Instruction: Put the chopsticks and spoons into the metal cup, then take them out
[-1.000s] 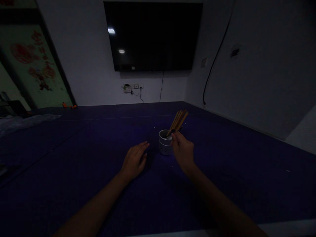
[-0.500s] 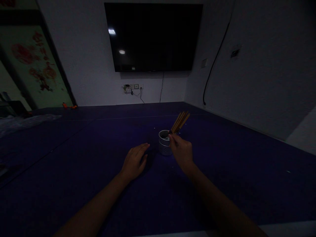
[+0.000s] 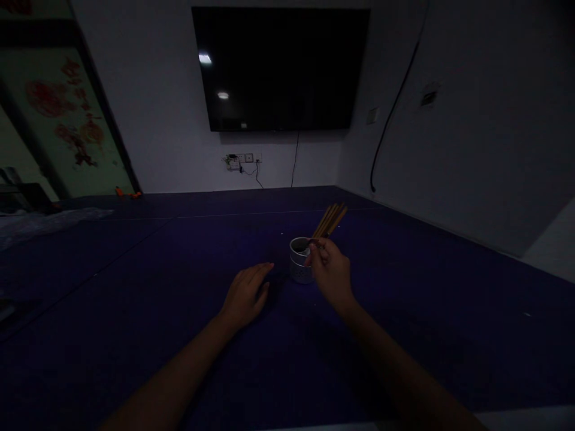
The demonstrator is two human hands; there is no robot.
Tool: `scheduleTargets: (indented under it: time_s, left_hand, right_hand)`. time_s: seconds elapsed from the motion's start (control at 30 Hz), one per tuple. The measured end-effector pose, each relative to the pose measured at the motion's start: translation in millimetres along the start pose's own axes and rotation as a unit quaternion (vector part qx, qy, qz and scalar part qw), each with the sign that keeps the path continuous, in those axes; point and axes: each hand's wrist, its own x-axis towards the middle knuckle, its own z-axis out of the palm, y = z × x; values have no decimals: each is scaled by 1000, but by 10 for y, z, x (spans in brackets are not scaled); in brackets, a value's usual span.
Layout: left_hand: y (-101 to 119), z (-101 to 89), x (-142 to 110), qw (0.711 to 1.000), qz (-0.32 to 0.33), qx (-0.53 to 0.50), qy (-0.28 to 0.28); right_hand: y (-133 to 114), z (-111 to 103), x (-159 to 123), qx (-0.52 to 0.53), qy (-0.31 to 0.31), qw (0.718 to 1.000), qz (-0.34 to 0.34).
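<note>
A grey metal holder with small holes (image 3: 300, 274) stands upright on the dark blue surface (image 3: 278, 359). Several wooden chopsticks (image 3: 331, 220) lean out toward the far right; my right hand hides their lower part. Right at the holder's rim, my right hand (image 3: 331, 272) has thumb and fingers closed in a pinch. A small dark bit shows at its fingertips, too dim to name. To the left of the holder and apart from it, my left hand (image 3: 246, 291) rests on the surface, fingers stretched out and thumb apart, holding nothing.
Crumpled clear plastic (image 3: 49, 224) lies at the far left, with small orange objects (image 3: 128, 193) behind it. A television (image 3: 287, 72) hangs on the far wall above sockets and cables (image 3: 242, 160). A black cable (image 3: 390, 117) runs down the right wall.
The fingers of my right hand have shifted at the holder's rim, and more of the fingers beside the thumb now shows. My left hand and the holder stay nearly where they were.
</note>
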Motion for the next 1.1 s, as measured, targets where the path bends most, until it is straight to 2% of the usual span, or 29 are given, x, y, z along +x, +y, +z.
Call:
scheduleTargets:
  time_s: [0.13, 0.23, 0.5, 0.87, 1.1]
  left_hand:
    - [1, 0, -5, 1000, -6, -4, -6]
    - [6, -5, -7, 1000, -13, -8, -9]
    - [13, -17, -1, 1000, -10, -9, -12]
    - [6, -9, -9, 1000, -8, -10, -11]
    - [19, -17, -5, 999, -19, -15, -30]
  right_hand:
    - [-37, 13, -1, 79, 8, 997, 21]
    - [-46, 10, -1, 100, 14, 995, 22]
    - [-16, -26, -6, -3, 37, 999, 1]
    - [-43, -69, -20, -112, 2, 994, -4]
    - [-80, -76, -12, -48, 27, 998, -7]
